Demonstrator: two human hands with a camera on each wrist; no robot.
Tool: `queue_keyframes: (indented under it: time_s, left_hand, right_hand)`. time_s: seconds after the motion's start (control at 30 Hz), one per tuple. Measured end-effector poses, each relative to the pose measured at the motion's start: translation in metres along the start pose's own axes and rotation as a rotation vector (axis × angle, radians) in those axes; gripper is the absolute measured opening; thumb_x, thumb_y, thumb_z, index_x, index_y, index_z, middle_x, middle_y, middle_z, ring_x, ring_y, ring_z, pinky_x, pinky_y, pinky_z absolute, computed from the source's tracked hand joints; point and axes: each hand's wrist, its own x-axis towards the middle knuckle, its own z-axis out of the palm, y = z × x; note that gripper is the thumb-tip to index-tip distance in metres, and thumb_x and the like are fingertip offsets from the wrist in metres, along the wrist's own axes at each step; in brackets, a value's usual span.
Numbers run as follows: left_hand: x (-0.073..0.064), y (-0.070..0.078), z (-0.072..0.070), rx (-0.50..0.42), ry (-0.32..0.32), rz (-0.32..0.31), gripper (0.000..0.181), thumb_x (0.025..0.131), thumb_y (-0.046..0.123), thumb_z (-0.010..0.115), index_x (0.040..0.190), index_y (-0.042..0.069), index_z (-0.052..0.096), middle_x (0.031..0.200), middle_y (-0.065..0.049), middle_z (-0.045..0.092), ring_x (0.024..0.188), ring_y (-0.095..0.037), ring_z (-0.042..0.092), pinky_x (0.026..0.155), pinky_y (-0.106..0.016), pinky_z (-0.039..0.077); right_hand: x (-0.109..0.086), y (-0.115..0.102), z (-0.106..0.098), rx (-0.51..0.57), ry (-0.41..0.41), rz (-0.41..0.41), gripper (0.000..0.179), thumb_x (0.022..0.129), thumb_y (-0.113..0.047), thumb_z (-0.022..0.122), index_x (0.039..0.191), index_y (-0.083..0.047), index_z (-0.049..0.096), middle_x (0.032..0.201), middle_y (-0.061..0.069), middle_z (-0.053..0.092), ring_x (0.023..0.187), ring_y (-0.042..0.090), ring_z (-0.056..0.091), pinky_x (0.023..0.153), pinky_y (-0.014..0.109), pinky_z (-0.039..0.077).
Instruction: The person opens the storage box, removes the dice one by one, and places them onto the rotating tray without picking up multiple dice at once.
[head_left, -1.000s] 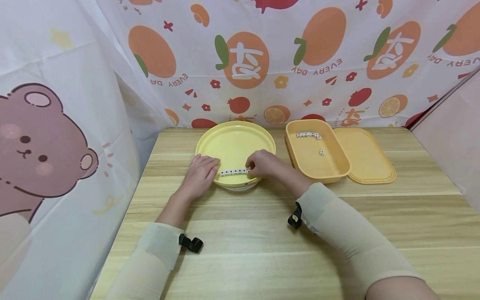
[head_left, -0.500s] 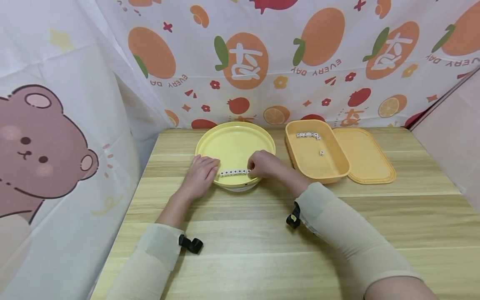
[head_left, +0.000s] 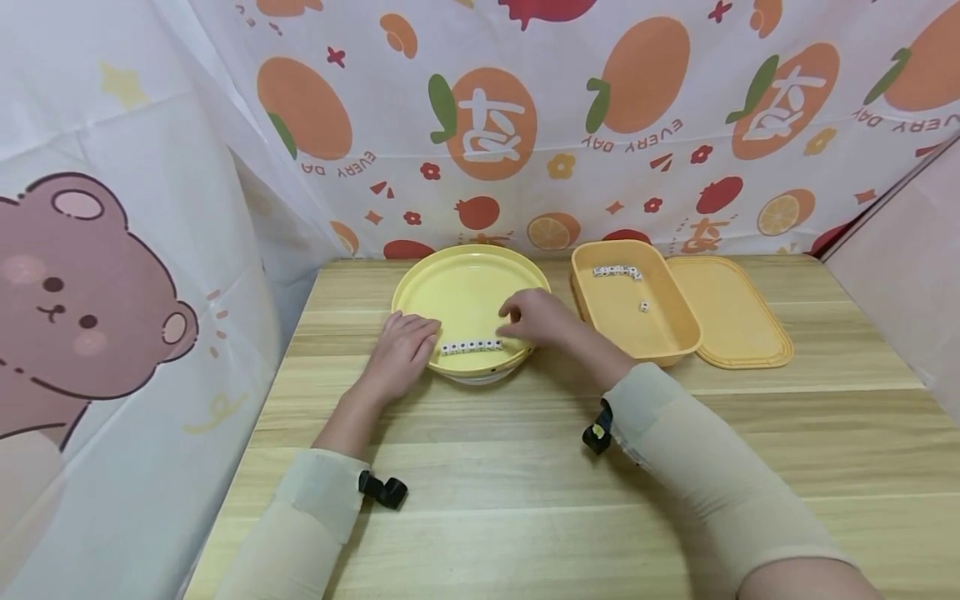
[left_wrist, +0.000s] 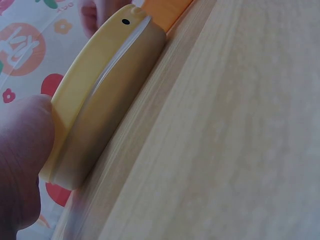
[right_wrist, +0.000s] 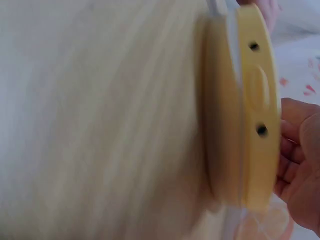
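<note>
A row of several white dice (head_left: 471, 347) lies along the near side of a round yellow lidded box's top (head_left: 472, 292), dark dots facing up. My left hand (head_left: 402, 348) rests on the box's left rim, fingers extended. In the left wrist view part of that hand (left_wrist: 22, 145) touches the yellow side wall (left_wrist: 82, 85). Just above the right end of the row is my right hand (head_left: 540, 318), its thumb and index finger apart and nothing visible between them. The right wrist view has this hand (right_wrist: 302, 165) beside the box's rim (right_wrist: 260, 95), partly hidden behind it.
Right of the round box stands an orange-yellow rectangular container (head_left: 633, 329) holding a line of several dice (head_left: 617, 271) and one single die (head_left: 643, 307). Its flat lid (head_left: 738, 312) lies beside it on the wooden table (head_left: 480, 500). A printed curtain (head_left: 562, 125) hangs behind.
My right hand has let go of the die at the row's right end and lifted slightly up and away, uncovering that end. My left hand has stayed on the rim.
</note>
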Motion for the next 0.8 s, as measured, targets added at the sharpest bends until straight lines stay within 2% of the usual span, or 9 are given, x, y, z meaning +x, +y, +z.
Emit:
queue_keyframes:
  time_s: [0.17,0.23,0.3,0.4,0.5,0.57,0.63,0.8]
  left_hand:
    - [0.001,0.0,0.001,-0.004,0.008,0.0,0.037,0.104,0.02,0.044,0.13,0.001,0.062,0.132,-0.015,0.063,0.129,-0.033,0.049,0.121,-0.051,0.013]
    - [0.0,0.0,0.001,-0.004,0.008,-0.002,0.038,0.103,0.02,0.044,0.13,0.001,0.062,0.132,-0.015,0.063,0.129,-0.033,0.049,0.121,-0.051,0.013]
    - [0.0,0.0,0.002,-0.003,0.007,-0.003,0.037,0.103,0.02,0.044,0.13,0.001,0.062,0.131,-0.015,0.063,0.128,-0.033,0.049,0.121,-0.051,0.013]
    - [-0.001,-0.002,0.002,0.001,0.01,0.0,0.037,0.103,0.02,0.044,0.129,0.001,0.062,0.131,-0.015,0.063,0.128,-0.033,0.049,0.121,-0.052,0.014]
    - [-0.002,-0.004,0.002,0.008,0.013,0.002,0.037,0.103,0.019,0.044,0.129,0.0,0.062,0.131,-0.015,0.063,0.128,-0.033,0.049,0.12,-0.053,0.014]
    - [-0.002,-0.004,0.002,0.009,0.015,0.001,0.037,0.103,0.019,0.044,0.129,0.001,0.063,0.13,-0.015,0.064,0.128,-0.033,0.05,0.12,-0.053,0.015]
    - [-0.002,-0.003,0.002,0.011,0.017,0.007,0.037,0.103,0.019,0.045,0.129,0.0,0.063,0.13,-0.015,0.064,0.127,-0.033,0.05,0.12,-0.053,0.015]
    - [-0.002,-0.001,0.002,0.012,0.025,0.024,0.037,0.103,0.02,0.044,0.127,-0.001,0.063,0.128,-0.016,0.065,0.126,-0.033,0.051,0.12,-0.054,0.016]
  right_hand:
    - [-0.01,0.028,-0.039,0.007,0.24,0.056,0.027,0.092,-0.024,0.067,0.112,-0.006,0.072,0.09,0.007,0.066,0.081,0.02,0.056,0.07,0.031,0.047]
    - [-0.016,0.045,-0.056,-0.019,0.302,0.128,0.022,0.093,-0.022,0.063,0.102,-0.005,0.073,0.084,0.01,0.062,0.076,0.023,0.054,0.066,0.032,0.042]
    - [-0.022,0.065,-0.07,-0.052,0.316,0.23,0.022,0.093,-0.023,0.061,0.1,-0.005,0.072,0.086,0.011,0.062,0.077,0.024,0.053,0.067,0.033,0.042]
    - [-0.034,0.091,-0.086,-0.108,0.235,0.403,0.023,0.094,-0.024,0.06,0.093,-0.002,0.068,0.083,0.014,0.061,0.073,0.027,0.054,0.064,0.035,0.044]
    - [-0.047,0.109,-0.09,-0.159,0.11,0.517,0.022,0.095,-0.022,0.062,0.094,-0.001,0.067,0.083,0.015,0.061,0.074,0.029,0.056,0.064,0.036,0.046]
    - [-0.054,0.116,-0.085,-0.213,0.061,0.538,0.019,0.094,-0.02,0.061,0.089,-0.001,0.064,0.078,0.014,0.058,0.072,0.029,0.055,0.061,0.036,0.045]
    - [-0.058,0.122,-0.078,-0.27,0.02,0.546,0.018,0.095,-0.018,0.058,0.092,-0.001,0.063,0.082,0.015,0.059,0.073,0.03,0.055,0.06,0.038,0.046]
    - [-0.063,0.13,-0.063,-0.376,-0.024,0.534,0.018,0.095,-0.015,0.048,0.095,0.0,0.058,0.087,0.017,0.058,0.074,0.03,0.055,0.054,0.041,0.049]
